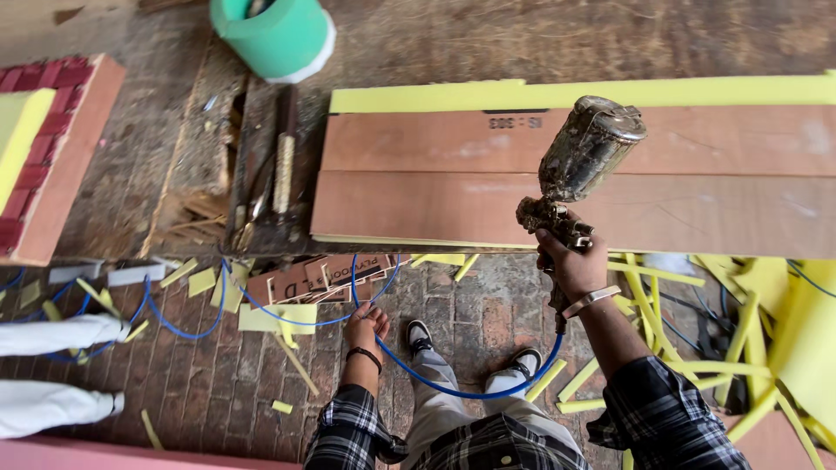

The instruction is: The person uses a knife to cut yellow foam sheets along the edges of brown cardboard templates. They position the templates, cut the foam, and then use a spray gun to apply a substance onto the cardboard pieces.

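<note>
My right hand [575, 265] grips a grimy metal spray gun [582, 165] with a cup on top, held upright over the near edge of two reddish-brown plywood boards [453, 174]. A blue air hose [470, 390] runs from the gun's handle down past my legs and loops up to my left hand [366, 329], which holds it low above the brick floor. The boards lie side by side on a worn wooden bench, with a yellow foam strip [522, 94] along their far edge.
A green bucket [274, 35] stands at the bench's far side. Hand tools [270, 174] lie in a bench recess. Yellow foam offcuts [697, 348] litter the floor at right. Another person's white-trousered legs [52, 374] are at left. A red-edged panel [43, 157] sits far left.
</note>
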